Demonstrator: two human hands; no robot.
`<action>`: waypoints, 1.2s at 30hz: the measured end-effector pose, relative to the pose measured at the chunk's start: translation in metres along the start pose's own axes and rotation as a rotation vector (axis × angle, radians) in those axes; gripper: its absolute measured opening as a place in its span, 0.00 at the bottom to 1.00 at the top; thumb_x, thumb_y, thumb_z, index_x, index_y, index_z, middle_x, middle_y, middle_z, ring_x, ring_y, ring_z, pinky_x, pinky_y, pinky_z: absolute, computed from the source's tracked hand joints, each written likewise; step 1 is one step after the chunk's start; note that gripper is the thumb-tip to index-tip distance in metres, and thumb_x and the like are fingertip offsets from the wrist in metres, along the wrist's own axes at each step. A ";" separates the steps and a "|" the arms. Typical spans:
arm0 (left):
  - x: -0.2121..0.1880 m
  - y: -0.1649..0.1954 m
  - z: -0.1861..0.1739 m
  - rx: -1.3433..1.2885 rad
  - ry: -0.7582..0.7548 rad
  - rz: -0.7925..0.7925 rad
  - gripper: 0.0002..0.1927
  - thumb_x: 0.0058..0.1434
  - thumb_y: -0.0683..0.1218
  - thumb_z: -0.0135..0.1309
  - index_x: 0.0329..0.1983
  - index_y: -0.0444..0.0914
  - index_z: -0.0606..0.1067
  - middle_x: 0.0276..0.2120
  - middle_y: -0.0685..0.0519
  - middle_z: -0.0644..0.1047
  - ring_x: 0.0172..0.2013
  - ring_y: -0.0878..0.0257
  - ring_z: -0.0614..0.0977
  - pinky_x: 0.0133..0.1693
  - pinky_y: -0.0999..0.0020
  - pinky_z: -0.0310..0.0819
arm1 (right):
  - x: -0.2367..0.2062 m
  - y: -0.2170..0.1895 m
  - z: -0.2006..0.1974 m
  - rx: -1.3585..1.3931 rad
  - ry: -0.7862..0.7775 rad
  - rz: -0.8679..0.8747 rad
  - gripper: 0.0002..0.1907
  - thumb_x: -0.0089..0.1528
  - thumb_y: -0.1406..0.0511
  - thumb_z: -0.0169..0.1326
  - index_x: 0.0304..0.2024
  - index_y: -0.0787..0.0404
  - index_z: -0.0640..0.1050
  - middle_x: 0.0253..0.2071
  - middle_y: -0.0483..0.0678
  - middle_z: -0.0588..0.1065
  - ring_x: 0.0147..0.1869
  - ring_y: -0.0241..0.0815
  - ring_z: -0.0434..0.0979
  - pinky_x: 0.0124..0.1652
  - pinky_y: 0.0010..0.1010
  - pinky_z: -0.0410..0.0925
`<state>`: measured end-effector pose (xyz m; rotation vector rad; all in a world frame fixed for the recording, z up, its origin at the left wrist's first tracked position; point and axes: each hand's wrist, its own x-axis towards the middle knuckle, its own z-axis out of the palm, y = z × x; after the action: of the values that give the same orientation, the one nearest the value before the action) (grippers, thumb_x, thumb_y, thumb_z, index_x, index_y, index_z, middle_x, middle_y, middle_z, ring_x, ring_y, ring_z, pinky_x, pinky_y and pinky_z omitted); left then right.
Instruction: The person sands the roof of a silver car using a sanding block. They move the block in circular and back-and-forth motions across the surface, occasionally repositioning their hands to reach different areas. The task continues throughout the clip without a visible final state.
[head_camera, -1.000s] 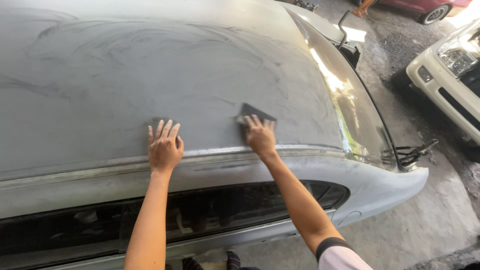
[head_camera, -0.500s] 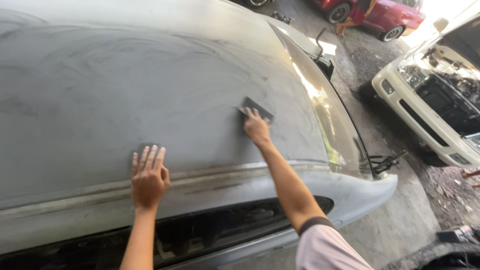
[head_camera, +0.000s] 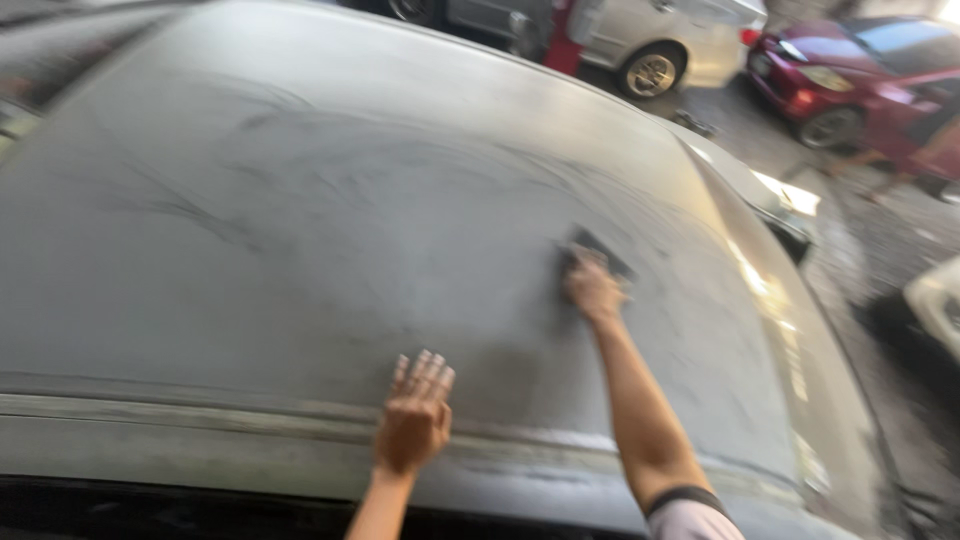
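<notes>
no package, label or sign can be made out in this blurred view; the only bright patch is a red upright post (head_camera: 562, 40) at about twelve o'clock beyond the car, its detail unreadable. the right hand (head_camera: 594, 288) reaches out on a straight arm toward one o'clock, palm down, fingers curled over and pressing a small dark rectangular sanding pad (head_camera: 600, 250) flat against the dull grey, dust-streaked car roof (head_camera: 300, 230), right of the roof's middle and near the windscreen edge. the left hand (head_camera: 413, 420) lies at six o'clock, close to the roof's near edge, fingers spread and flat on the metal, gripping nothing. at two o'clock stand a parked silver car (head_camera: 660, 40) and a parked red car (head_camera: 860, 80).
</notes>
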<state>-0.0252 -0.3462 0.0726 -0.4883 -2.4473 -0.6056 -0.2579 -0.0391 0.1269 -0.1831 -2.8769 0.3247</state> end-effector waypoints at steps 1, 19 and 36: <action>0.000 0.000 -0.003 0.014 0.009 0.011 0.21 0.58 0.43 0.51 0.55 0.35 0.77 0.60 0.43 0.75 0.65 0.49 0.71 0.69 0.45 0.53 | 0.001 0.004 -0.004 0.011 0.004 0.124 0.28 0.66 0.61 0.42 0.70 0.43 0.67 0.71 0.50 0.63 0.72 0.63 0.60 0.68 0.62 0.47; -0.004 0.002 0.006 0.043 -0.101 0.005 0.21 0.57 0.39 0.51 0.56 0.38 0.76 0.60 0.48 0.76 0.64 0.52 0.72 0.69 0.47 0.55 | 0.119 0.054 0.017 0.001 0.214 0.354 0.27 0.65 0.52 0.37 0.59 0.56 0.75 0.61 0.64 0.69 0.64 0.80 0.64 0.57 0.80 0.51; 0.001 0.010 0.004 0.070 -0.100 0.004 0.20 0.60 0.37 0.48 0.56 0.41 0.77 0.59 0.51 0.78 0.63 0.55 0.74 0.70 0.51 0.59 | 0.073 0.071 0.016 0.117 0.019 0.273 0.29 0.70 0.46 0.33 0.72 0.41 0.63 0.78 0.48 0.55 0.81 0.66 0.45 0.71 0.68 0.39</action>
<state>-0.0230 -0.3354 0.0738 -0.5058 -2.5517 -0.5026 -0.3253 0.0376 0.1118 -0.5563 -2.8034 0.5359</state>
